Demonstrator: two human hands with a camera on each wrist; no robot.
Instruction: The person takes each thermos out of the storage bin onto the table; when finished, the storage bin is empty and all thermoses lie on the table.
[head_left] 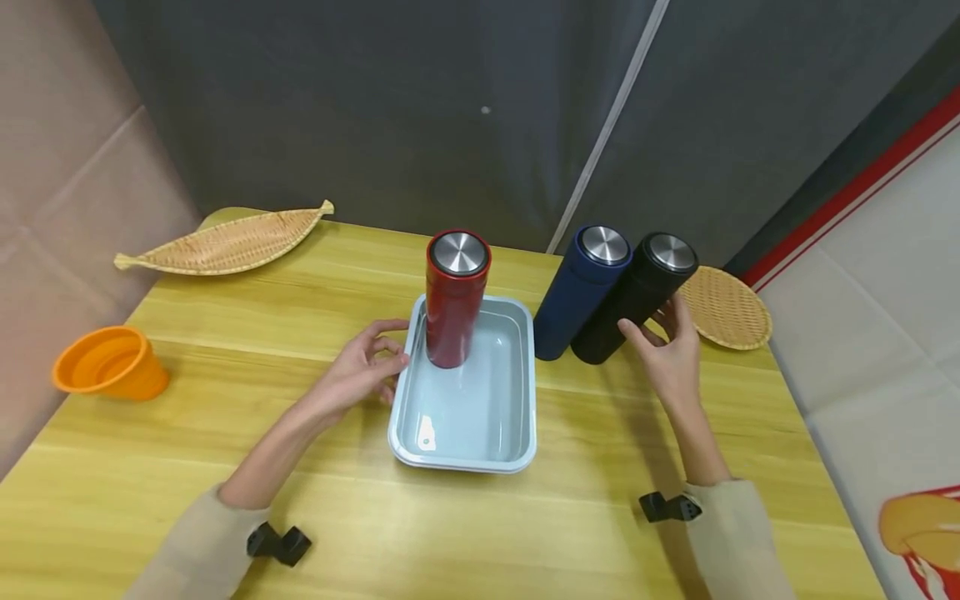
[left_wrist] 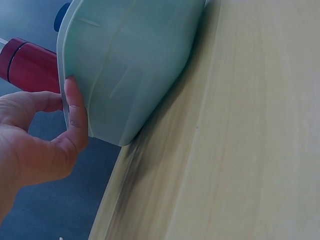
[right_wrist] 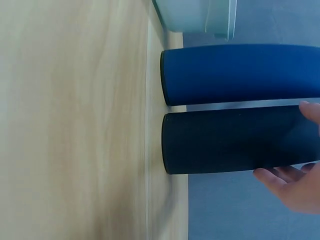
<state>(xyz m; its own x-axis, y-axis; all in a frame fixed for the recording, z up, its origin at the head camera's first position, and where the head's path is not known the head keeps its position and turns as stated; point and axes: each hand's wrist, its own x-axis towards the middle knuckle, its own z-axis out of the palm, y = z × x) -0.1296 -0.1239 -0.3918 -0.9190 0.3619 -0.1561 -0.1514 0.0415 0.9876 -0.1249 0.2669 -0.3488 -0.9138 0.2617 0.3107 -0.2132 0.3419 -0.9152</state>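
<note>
My left hand [head_left: 365,367] is at the left rim of a pale blue plastic basin [head_left: 465,462]; in the left wrist view its thumb and finger pinch that rim. A red thermos flask [head_left: 453,317] with a steel-topped lid stands upright inside the basin, towards its back left. Around the upper part of a black thermos flask [head_left: 626,300] my right hand [head_left: 671,354] has its thumb on one side and its fingers on the other. Beside it, on the left, stands a dark blue thermos flask [head_left: 566,304]. Both flasks have their bases at the table in the right wrist view.
An orange collapsible cup [head_left: 112,364] is at the table's left edge. A boat-shaped woven tray [head_left: 232,243] lies at the back left, and a round woven tray [head_left: 726,307] at the back right. A dark grey panel [head_left: 375,108] rises behind the wooden table [head_left: 465,542].
</note>
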